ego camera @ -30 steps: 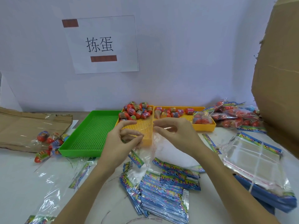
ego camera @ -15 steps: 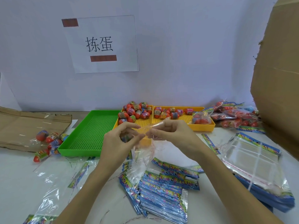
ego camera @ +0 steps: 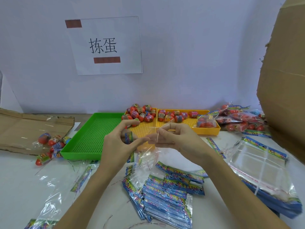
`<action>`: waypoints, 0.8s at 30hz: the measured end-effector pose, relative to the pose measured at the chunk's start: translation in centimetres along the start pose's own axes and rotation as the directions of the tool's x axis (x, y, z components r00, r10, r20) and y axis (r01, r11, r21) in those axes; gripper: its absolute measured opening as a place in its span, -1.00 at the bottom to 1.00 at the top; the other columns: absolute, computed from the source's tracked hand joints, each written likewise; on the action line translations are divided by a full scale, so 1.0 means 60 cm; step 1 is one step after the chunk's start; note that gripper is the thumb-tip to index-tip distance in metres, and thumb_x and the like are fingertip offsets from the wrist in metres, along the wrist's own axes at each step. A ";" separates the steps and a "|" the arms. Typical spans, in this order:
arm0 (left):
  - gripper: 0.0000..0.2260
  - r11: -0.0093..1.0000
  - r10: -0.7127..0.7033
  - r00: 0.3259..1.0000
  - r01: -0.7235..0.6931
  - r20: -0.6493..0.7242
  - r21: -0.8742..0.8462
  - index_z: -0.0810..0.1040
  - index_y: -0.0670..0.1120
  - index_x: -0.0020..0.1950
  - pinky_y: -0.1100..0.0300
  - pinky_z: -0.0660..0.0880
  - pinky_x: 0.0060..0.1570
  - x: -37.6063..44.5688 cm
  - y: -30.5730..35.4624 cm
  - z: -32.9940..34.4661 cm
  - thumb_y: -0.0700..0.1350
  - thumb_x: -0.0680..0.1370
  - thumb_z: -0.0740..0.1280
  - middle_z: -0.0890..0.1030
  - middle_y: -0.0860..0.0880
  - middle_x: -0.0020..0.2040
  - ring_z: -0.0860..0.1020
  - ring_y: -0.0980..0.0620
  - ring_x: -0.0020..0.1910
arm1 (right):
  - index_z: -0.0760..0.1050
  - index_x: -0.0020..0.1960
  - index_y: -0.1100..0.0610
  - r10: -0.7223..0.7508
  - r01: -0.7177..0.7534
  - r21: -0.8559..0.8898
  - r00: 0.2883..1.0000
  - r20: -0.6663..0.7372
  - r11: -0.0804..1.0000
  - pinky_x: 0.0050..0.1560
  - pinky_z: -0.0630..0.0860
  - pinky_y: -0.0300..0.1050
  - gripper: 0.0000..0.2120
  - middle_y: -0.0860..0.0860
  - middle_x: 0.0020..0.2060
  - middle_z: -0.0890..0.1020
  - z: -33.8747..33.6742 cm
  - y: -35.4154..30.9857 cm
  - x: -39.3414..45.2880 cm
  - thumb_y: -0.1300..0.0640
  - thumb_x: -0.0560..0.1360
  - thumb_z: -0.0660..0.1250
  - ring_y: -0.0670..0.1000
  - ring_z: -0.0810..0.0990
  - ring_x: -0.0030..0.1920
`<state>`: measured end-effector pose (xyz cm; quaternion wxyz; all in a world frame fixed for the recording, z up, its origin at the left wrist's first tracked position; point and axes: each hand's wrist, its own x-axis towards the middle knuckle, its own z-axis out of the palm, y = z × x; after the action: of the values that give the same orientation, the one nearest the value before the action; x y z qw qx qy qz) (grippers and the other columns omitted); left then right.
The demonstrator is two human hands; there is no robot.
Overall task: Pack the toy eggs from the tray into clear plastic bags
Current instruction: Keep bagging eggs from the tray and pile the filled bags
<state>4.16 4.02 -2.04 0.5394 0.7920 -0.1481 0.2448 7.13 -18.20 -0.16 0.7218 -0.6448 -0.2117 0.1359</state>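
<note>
On the white table point(ego camera: 19, 187), two yellow trays point(ego camera: 183, 128) near the wall hold the toy eggs point(ego camera: 143, 114), which look small, hard, smooth and light, apt to roll or slip, so each is best cupped round its middle. In front of the trays, the left hand point(ego camera: 118, 146) and right hand point(ego camera: 178, 138) both pinch one clear plastic bag point(ego camera: 145, 156) by its mouth. The bag looks thin, limp and slippery, best held at the opening's two edges.

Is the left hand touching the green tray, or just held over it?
Cannot tell. In the head view the left hand pinches a clear bag and overlaps the green tray; this single view does not show whether it rests on the rim or hovers above.
</note>
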 end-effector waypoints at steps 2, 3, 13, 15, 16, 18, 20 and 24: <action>-0.28 1.000 -0.019 0.999 0.020 -0.042 0.005 0.42 0.14 0.42 0.03 0.59 -0.27 0.003 -0.004 0.002 0.15 0.33 0.64 0.65 0.00 -0.22 0.63 -0.06 -0.34 | 0.61 0.02 0.21 0.007 -0.008 0.016 0.998 0.067 1.000 0.30 0.59 0.08 -0.81 0.22 0.14 0.71 -0.005 -0.002 -0.002 0.07 0.58 0.45 0.20 0.68 0.23; -0.16 0.999 -0.034 0.998 0.033 -0.054 -0.017 0.34 0.15 0.48 0.04 0.55 -0.26 0.005 -0.006 0.002 0.15 0.30 0.65 0.61 0.01 -0.16 0.61 -0.08 -0.30 | 0.62 0.02 0.22 0.009 -0.009 -0.005 0.997 0.075 1.000 0.33 0.57 0.06 -0.76 0.22 0.15 0.71 -0.005 -0.005 -0.003 0.04 0.55 0.48 0.18 0.67 0.25; -0.34 0.963 0.149 0.943 -0.207 0.297 0.173 0.52 0.11 0.42 0.11 0.56 0.18 0.000 -0.006 0.004 0.21 0.39 0.63 0.61 0.19 0.26 0.59 0.12 0.23 | 0.60 -0.03 0.15 -0.210 0.172 -0.588 0.978 0.004 0.790 0.00 0.68 0.02 -0.88 0.00 -0.21 0.75 0.031 -0.002 -0.005 0.15 0.65 0.36 -0.02 0.75 -0.17; -0.43 0.975 0.113 0.937 -0.169 0.332 0.144 0.56 0.15 0.36 0.14 0.61 0.02 -0.004 -0.005 0.008 0.16 0.40 0.63 0.68 0.20 0.12 0.66 0.12 0.04 | 0.63 -0.09 0.06 -0.282 0.247 -0.668 0.958 0.058 0.702 -0.10 0.66 -0.05 -0.84 -0.11 -0.23 0.72 0.042 -0.002 -0.007 0.11 0.66 0.36 -0.09 0.72 -0.20; -0.47 0.979 0.102 0.939 -0.153 0.330 0.133 0.58 0.15 0.33 0.16 0.61 -0.05 -0.004 -0.004 0.008 0.14 0.40 0.63 0.70 0.19 0.05 0.66 0.10 -0.05 | 0.63 -0.11 -0.02 -0.310 0.274 -0.695 0.947 0.077 0.664 -0.13 0.64 -0.08 -0.82 -0.16 -0.24 0.69 0.047 -0.003 -0.007 0.09 0.66 0.35 -0.10 0.69 -0.20; -0.56 0.984 0.092 0.948 -0.133 0.306 0.118 0.63 0.14 0.24 0.23 0.56 -0.18 -0.003 -0.003 0.007 0.10 0.41 0.63 0.70 0.14 -0.06 0.63 0.08 -0.18 | 0.67 -0.11 -0.04 -0.340 0.300 -0.701 0.936 0.087 0.647 -0.14 0.62 -0.09 -0.78 -0.19 -0.24 0.68 0.049 -0.005 -0.007 0.10 0.67 0.33 -0.09 0.67 -0.18; -0.66 0.986 0.086 0.958 -0.121 0.274 0.115 0.68 0.10 0.14 0.32 0.47 -0.28 -0.002 -0.004 0.004 0.03 0.41 0.64 0.70 0.12 -0.14 0.57 0.11 -0.31 | 0.71 -0.05 0.12 -0.361 0.309 -0.638 0.931 0.051 0.706 -0.09 0.66 0.01 -0.75 -0.09 -0.20 0.73 0.044 -0.009 -0.006 0.15 0.69 0.29 -0.04 0.71 -0.15; -0.74 0.999 -0.031 0.982 0.022 0.188 0.046 0.71 0.00 0.08 0.34 0.54 -0.36 0.003 -0.005 -0.006 -0.06 0.43 0.61 0.75 0.10 -0.18 0.67 0.11 -0.39 | 0.68 -0.01 0.22 -0.447 0.317 -0.476 0.874 -0.188 0.820 -0.07 0.71 0.05 -0.71 0.05 -0.20 0.74 0.014 -0.018 -0.003 0.13 0.72 0.23 0.07 0.76 -0.16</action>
<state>4.39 4.45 -2.10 0.5087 0.8251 -0.1825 0.1646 6.51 -17.69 0.93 0.5967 -0.7443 -0.2539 -0.1599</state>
